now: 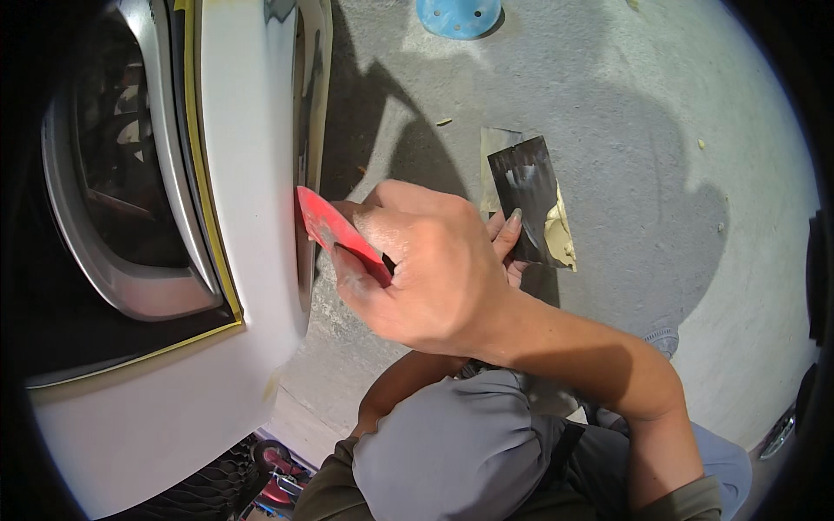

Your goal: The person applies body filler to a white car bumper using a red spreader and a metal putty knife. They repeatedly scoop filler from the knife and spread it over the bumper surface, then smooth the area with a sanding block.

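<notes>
My right hand (426, 260) is closed round a red putty spreader (343, 233) smeared with grey. The spreader's edge lies at the side edge of the white car bumper (252, 174); whether it touches cannot be made out. Beyond my right wrist, my left hand (508, 239), partly hidden, pinches a dark flat spreader plate (528, 195). Pale yellow putty (560, 233) sits along the plate's right side. A lighter, cream-coloured flat piece (492, 161) shows behind that plate; I cannot tell whether it is held too.
A headlight (122, 165) edged with yellow masking tape (201, 148) is at the left. A blue object with holes (459, 16) lies on the concrete floor (625, 156) at the far side. My grey-clad knee (447, 443) is below my hands. Red and metal parts (280, 482) show beneath the bumper.
</notes>
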A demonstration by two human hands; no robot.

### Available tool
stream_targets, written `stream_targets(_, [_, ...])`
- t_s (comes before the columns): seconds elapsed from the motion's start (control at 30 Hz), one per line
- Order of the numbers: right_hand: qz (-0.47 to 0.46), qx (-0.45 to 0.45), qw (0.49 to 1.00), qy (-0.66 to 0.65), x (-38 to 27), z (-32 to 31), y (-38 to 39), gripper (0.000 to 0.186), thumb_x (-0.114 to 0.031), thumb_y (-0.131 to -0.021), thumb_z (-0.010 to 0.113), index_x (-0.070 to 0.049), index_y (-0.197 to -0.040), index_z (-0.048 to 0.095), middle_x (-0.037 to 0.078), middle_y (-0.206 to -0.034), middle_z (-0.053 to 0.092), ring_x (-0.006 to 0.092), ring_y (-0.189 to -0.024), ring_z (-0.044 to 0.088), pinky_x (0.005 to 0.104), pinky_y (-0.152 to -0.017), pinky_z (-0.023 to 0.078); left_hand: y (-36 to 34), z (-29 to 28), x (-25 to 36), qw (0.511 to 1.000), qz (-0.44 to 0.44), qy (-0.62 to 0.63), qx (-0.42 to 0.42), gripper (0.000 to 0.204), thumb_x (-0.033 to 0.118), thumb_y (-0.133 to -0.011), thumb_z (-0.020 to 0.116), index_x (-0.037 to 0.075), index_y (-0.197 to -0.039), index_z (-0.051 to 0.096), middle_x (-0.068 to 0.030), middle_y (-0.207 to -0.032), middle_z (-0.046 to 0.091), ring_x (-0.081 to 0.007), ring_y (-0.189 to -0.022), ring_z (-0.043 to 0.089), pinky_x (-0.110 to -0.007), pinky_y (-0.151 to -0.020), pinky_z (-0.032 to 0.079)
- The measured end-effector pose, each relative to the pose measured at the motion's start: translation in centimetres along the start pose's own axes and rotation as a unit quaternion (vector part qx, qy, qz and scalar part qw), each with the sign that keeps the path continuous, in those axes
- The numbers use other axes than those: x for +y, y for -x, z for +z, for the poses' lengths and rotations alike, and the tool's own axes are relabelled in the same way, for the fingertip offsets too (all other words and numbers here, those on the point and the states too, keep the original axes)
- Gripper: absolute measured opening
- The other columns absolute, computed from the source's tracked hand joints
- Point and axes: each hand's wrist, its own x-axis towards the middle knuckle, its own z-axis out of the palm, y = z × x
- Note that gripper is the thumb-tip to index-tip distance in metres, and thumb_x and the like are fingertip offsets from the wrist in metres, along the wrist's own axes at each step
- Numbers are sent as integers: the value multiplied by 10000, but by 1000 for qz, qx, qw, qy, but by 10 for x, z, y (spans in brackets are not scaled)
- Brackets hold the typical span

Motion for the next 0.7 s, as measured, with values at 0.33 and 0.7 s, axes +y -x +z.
stream_targets(0.33, [-46, -9, 999, 28, 21, -154, 8, 379, 2, -1021, 679, 33, -1398, 649, 107, -1223, 747, 160, -1076, 707, 325, -957, 574, -20, 53, 46, 998, -24, 52, -8, 373, 183, -1141, 540, 54, -1488, 578, -78, -1305, 716, -179, -1193, 698, -351, -936, 587])
stream_targets(0.7, [-211, -52, 952, 216, 82, -143, 57, 587, 149, -664, 644, 9, -1222, 763, 144, -1090, 700, 294, -911, 712, 392, -811, 585, -13, 66, 81, 993, -14, 117, -25, 471, 178, -1145, 489, 60, -1599, 459, -28, -1288, 631, -85, -871, 678, -235, -723, 583])
